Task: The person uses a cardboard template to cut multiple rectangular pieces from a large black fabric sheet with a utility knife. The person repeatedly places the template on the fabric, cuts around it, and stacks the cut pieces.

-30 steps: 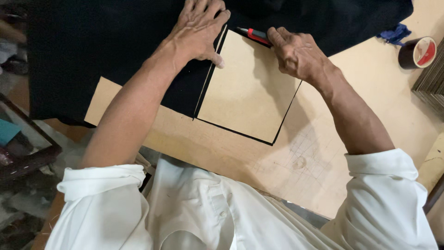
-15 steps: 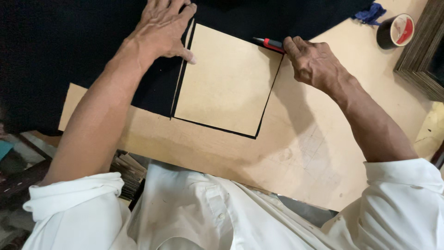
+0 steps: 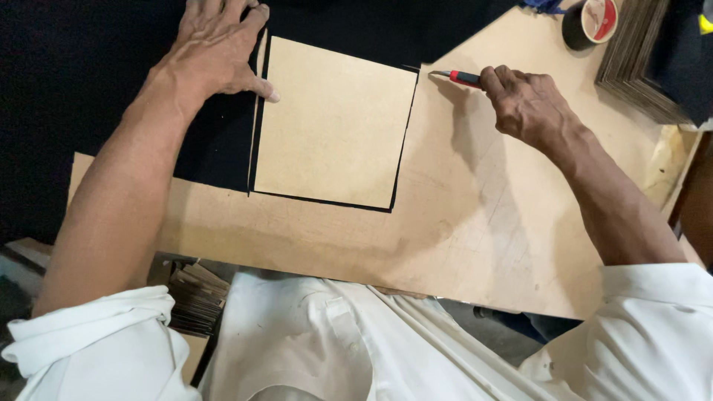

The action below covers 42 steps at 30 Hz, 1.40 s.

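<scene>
Knife point(image 3: 457, 76) now past black fabric point(image 3: 89, 82)

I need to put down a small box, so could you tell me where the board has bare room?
Bare board lies between the tan square, the right hand and the near edge. Crowded: black fabric under the left hand, and the tape roll corner.

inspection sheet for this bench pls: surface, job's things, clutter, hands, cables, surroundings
surface: tan board worktop, scored with cut marks.
job's things: black fabric; square tan board lying on it; red-handled knife.
clutter: tape roll and stacked frames at far right.
hands: left hand flat on fabric beside the square; right hand grips the knife at the square's far right corner.
cables: nothing seen.
surroundings: stacked card under the worktop edge.
</scene>
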Tool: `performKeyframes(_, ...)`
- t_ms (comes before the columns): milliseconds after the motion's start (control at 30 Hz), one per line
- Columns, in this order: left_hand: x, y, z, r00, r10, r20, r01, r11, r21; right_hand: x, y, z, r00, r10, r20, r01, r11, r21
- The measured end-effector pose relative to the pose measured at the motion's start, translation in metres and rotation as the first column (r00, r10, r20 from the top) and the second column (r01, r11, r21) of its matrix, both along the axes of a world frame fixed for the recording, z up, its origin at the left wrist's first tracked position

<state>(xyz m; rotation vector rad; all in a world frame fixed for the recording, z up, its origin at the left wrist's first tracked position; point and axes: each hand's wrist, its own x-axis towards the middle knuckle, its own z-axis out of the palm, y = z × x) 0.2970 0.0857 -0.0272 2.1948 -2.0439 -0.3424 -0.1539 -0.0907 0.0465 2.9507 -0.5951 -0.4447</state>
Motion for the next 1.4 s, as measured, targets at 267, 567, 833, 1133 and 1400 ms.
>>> performKeyframes(267,0.013,0.012,-0.003,0.998,-0.062,0.011,0.063,0.996,-0.063,-0.022,0.105,0.006,0.766,-0.39,0.511,0.431,0.901,0.042)
performKeyframes(567,0.048,0.042,-0.024,0.957,-0.233,-0.171,0.179,0.942,-0.284,0.083,0.289,-0.043,0.009,-0.937,0.349,0.593,0.286,0.753)
performKeyframes(833,0.067,0.065,-0.026,0.931,-0.297,-0.213,0.174,0.872,-0.457,0.137,0.296,-0.016,-0.37,-0.928,-0.052,0.271,-0.161,0.949)
performKeyframes(1133,0.076,0.069,-0.023,0.929,-0.289,-0.231,0.122,0.829,-0.546,0.123,0.33,-0.009,-0.511,-0.849,-0.13,-0.179,-0.043,0.983)
performKeyframes(1400,0.059,0.073,-0.018,0.964,-0.252,-0.082,0.151,0.777,-0.612,0.069,0.32,-0.036,-0.421,-0.905,0.068,0.045,0.054,0.997)
